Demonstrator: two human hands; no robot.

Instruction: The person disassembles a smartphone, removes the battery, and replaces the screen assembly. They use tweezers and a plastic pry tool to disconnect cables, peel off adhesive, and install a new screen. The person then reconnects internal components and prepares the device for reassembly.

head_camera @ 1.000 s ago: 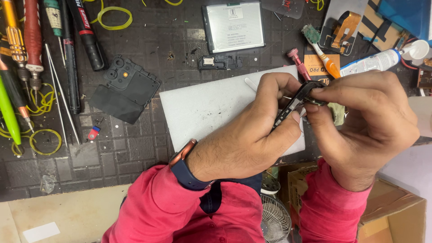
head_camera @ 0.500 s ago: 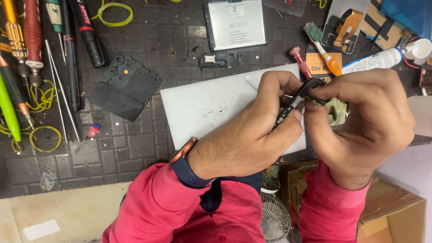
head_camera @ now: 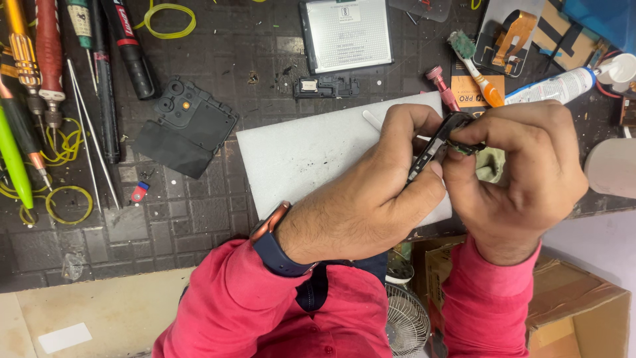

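Lots of clutter on my feed. Far left there's a row of screwdrivers [head_camera: 50, 59] and some yellow rubber bands [head_camera: 169, 16]. A black phone back cover [head_camera: 187, 128] lies left of the white mat [head_camera: 311, 156], with a flat battery [head_camera: 346, 34] at the far edge. Toothbrush [head_camera: 480, 69] and a white tube [head_camera: 553, 86] sit far right (cardboard box [head_camera: 583, 311] near right, small fan [head_camera: 405, 325] beside it).

I see bright, even overhead light, soft shadows under my hands [head_camera: 457, 179], sharp focus, little glare.
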